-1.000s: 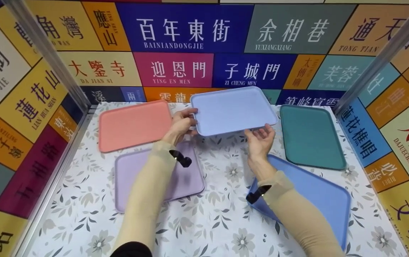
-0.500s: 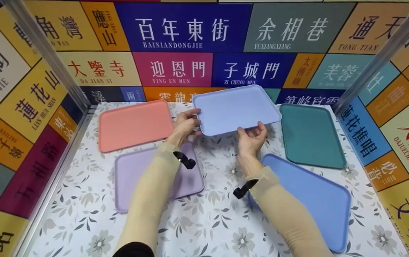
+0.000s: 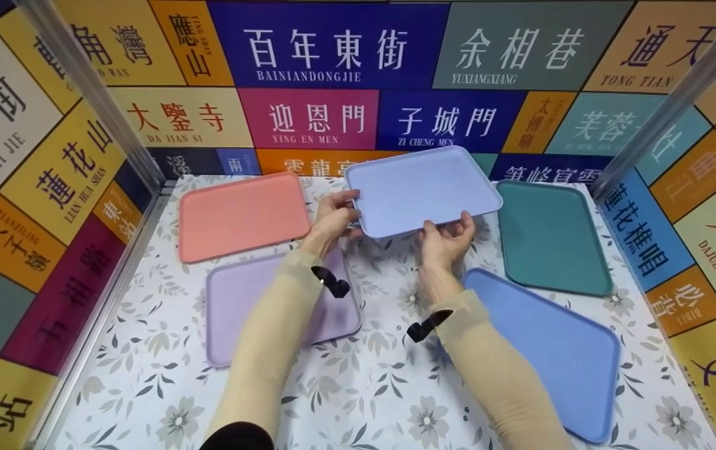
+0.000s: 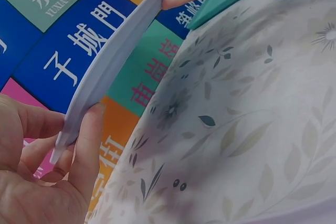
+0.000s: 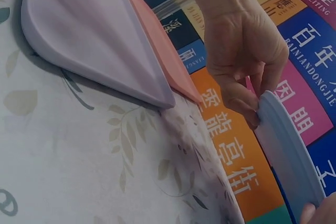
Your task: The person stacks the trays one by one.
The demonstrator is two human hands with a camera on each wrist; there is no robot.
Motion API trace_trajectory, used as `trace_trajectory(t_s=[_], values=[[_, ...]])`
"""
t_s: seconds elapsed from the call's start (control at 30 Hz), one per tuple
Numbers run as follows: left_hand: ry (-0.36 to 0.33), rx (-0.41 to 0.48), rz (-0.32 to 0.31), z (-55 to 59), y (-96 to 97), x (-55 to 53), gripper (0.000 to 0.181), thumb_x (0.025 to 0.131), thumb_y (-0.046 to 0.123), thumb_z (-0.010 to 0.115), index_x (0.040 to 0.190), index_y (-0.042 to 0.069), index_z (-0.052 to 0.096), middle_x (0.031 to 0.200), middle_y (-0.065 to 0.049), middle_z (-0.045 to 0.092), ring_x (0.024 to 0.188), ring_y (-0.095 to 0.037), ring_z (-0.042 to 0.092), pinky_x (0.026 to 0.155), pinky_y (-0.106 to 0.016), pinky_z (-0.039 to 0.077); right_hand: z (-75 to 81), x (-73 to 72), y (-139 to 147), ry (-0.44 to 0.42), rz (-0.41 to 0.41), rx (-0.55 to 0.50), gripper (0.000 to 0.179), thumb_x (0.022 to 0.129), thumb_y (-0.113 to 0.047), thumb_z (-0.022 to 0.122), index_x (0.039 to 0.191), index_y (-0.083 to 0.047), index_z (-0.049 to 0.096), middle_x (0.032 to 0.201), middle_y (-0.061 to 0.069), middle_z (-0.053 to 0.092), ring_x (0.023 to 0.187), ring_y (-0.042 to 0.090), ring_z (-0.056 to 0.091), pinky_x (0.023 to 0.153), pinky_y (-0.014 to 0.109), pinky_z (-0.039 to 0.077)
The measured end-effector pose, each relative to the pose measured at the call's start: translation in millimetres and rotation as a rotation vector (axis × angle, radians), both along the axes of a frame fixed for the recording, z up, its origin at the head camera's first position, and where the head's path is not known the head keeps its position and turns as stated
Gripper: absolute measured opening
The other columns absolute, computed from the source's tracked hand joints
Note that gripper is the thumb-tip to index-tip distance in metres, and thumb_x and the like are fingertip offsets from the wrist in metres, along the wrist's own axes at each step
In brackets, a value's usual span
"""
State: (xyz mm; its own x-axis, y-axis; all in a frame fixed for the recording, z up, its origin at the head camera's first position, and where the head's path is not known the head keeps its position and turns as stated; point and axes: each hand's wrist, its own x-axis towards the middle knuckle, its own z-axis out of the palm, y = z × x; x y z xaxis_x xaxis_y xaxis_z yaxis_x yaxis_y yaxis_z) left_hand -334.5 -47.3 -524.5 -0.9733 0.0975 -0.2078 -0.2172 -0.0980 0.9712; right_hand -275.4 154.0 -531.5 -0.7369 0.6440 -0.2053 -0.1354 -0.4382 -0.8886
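A light blue rectangular tray (image 3: 423, 190) is held up off the table, its far side tilted upward near the back wall. My left hand (image 3: 334, 219) grips its left edge between thumb and fingers; the left wrist view shows this pinch on the rim of the tray (image 4: 113, 56). At the near edge, toward the right, my right hand (image 3: 445, 244) pinches the rim with thumb and fingers. In the right wrist view the left hand (image 5: 244, 51) holds the far end of the tray, while only fingertips of the right hand (image 5: 323, 213) show at the corner.
A pink tray (image 3: 242, 215) lies at back left, with a purple tray (image 3: 245, 306) in front, partly under my left forearm. A green tray (image 3: 555, 237) lies at right; a darker blue tray (image 3: 558, 350) is partly behind my right forearm. Sign-patterned walls (image 3: 327, 47) surround the floral tablecloth (image 3: 370, 387).
The light blue tray has shifted slightly right with my left hand. My right hand has slid left along the near edge, away from the tray's right corner. The other trays stay put.
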Motion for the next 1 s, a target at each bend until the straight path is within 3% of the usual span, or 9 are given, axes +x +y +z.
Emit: trace_trajectory(t_s=[0.17, 0.37, 0.47, 0.6, 0.67, 0.83, 1.0], values=[[-0.018, -0.005, 0.01, -2.3, 4.3, 0.9, 0.064, 0.095, -0.007, 0.064, 0.156, 0.008, 0.066, 0.115, -0.007, 0.062, 0.092, -0.019, 0.072, 0.083, -0.052, 0.072, 0.1, -0.2, 5, 0.032, 0.001, 0.015, 0.085, 0.089, 0.021, 0.068, 0.163, -0.016, 0.046, 0.135, 0.006, 0.039, 0.097, 0.021, 0.06, 0.066, 0.028, 0.063], [-0.02, 0.025, -0.018, -1.1, 5.7, 3.2, 0.06, 0.096, -0.003, 0.069, 0.155, 0.01, 0.067, 0.117, -0.008, 0.069, 0.091, -0.019, 0.077, 0.103, -0.064, 0.066, 2.6, 1.2, 11, 0.046, -0.015, -0.004, 0.083, 0.087, 0.022, 0.066, 0.16, -0.013, 0.047, 0.129, 0.005, 0.035, 0.093, 0.022, 0.057, 0.059, 0.025, 0.057], [-0.037, 0.048, -0.037, 0.1, 2.7, 4.3, 0.055, 0.097, 0.001, 0.072, 0.151, 0.01, 0.069, 0.12, -0.01, 0.073, 0.094, -0.023, 0.08, 0.097, -0.058, 0.07, 5.9, 2.4, 15, 0.049, -0.016, -0.023, 0.082, 0.087, 0.023, 0.065, 0.159, -0.012, 0.047, 0.126, 0.005, 0.035, 0.09, 0.022, 0.055, 0.057, 0.026, 0.056], [-0.064, 0.062, -0.039, 1.6, -5.1, 3.5, 0.05, 0.1, 0.006, 0.072, 0.149, 0.012, 0.071, 0.123, -0.012, 0.078, 0.114, -0.041, 0.08, 0.078, -0.041, 0.073, 7.5, 3.9, 23, 0.036, -0.003, -0.032, 0.08, 0.088, 0.022, 0.064, 0.158, -0.012, 0.048, 0.121, 0.002, 0.038, 0.084, 0.019, 0.054, 0.056, 0.026, 0.055], [-0.077, 0.066, -0.026, 3.1, -10.3, 1.8, 0.05, 0.102, 0.009, 0.072, 0.151, 0.015, 0.07, 0.123, -0.011, 0.078, 0.122, -0.043, 0.078, 0.078, -0.039, 0.073, 7.2, 5.6, 29, 0.024, 0.014, -0.033, 0.079, 0.088, 0.021, 0.063, 0.158, -0.012, 0.049, 0.118, 0.001, 0.04, 0.08, 0.017, 0.051, 0.053, 0.026, 0.052], [-0.11, 0.09, -0.003, 7.4, -25.5, -5.9, 0.054, 0.105, 0.015, 0.071, 0.158, 0.019, 0.064, 0.123, -0.008, 0.074, 0.107, -0.029, 0.077, 0.09, -0.04, 0.072, 6.4, 14.3, 44, -0.063, 0.115, -0.056, 0.081, 0.09, 0.018, 0.062, 0.163, -0.015, 0.049, 0.121, -0.002, 0.043, 0.081, 0.014, 0.049, 0.053, 0.025, 0.05], [-0.112, 0.037, -0.05, 13.3, -40.3, -13.9, 0.051, 0.107, 0.021, 0.07, 0.158, 0.02, 0.064, 0.131, -0.009, 0.07, 0.098, -0.021, 0.072, 0.078, -0.034, 0.068, 11.0, 23.8, 58, -0.162, 0.269, -0.043, 0.085, 0.096, 0.012, 0.066, 0.171, -0.023, 0.045, 0.14, -0.005, 0.046, 0.096, 0.013, 0.064, 0.064, 0.021, 0.062]])
